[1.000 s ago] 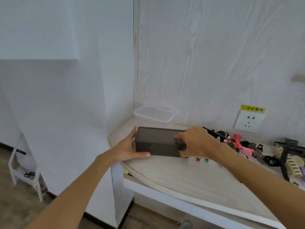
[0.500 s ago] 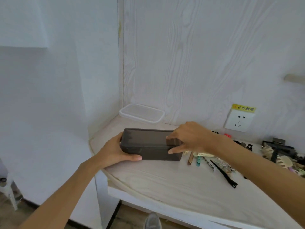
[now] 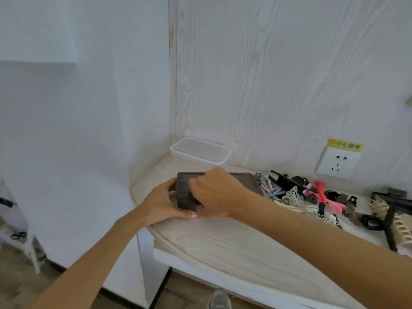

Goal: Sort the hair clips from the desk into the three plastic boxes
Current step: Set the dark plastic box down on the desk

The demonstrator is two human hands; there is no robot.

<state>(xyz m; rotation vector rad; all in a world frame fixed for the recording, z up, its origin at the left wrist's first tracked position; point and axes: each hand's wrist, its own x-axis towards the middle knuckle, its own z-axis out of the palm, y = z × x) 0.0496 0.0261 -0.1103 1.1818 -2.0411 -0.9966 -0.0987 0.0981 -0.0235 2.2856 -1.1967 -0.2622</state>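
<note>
Head view is showing the dark box [image 3: 240, 178] sitting near the worktop's [image 3: 223, 241] curved left edge, and that edge is the main risk: with the left hand [image 3: 163, 202] wrapping its fingers round the box's left end, a slip or a hard tug could be sending the box off onto the floor left of it. The right hand [image 3: 215, 192] is curling its fingers over the box's top near that same end, likely working at a lid; a sudden release could be knocking the box sideways. Behind the box, the clear box [image 3: 200, 151] is leaving little room. Right of the box, the clips [image 3: 296, 192] are crowding against it, so free room is lying only in front.
</note>
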